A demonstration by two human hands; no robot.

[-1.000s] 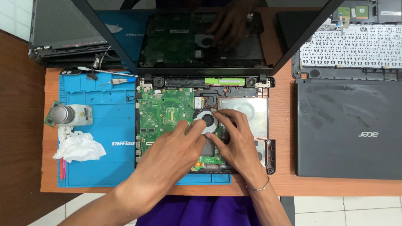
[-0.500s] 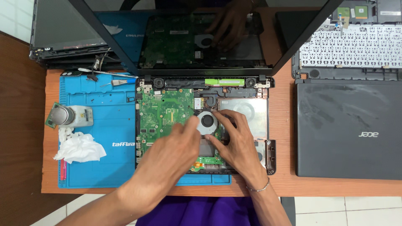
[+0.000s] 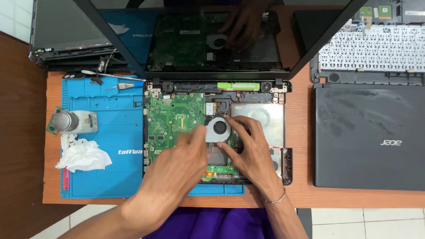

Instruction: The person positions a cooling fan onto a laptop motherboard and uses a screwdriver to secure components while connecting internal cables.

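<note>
- I judge the step as seating the cooling fan [image 3: 219, 128], mid-chassis in the opened laptop [image 3: 283, 132] at the desk's front edge.
- My left hand [image 3: 177, 166] and right hand [image 3: 250, 150] press open fingers around it, gripping nothing.
- Next calls for even pressure, clear of the green motherboard [image 3: 172, 119].
- Versus a second ago, the fingers have barely shifted.

Under your left hand [image 3: 177, 170] and right hand [image 3: 252, 152] lies a green circuit board [image 3: 175, 119] with a matt, finely studded face, and the fan [image 3: 218, 129] beside it looks like dull grey metal around black plastic. Your mat [image 3: 110, 132] is smooth blue rubber. The table [image 3: 301, 194] shows warm, matt wood. The crumpled tissue [image 3: 82, 155] is soft white paper. The closed laptop [image 3: 369, 137] wears dusty, smudged grey plastic.
</note>
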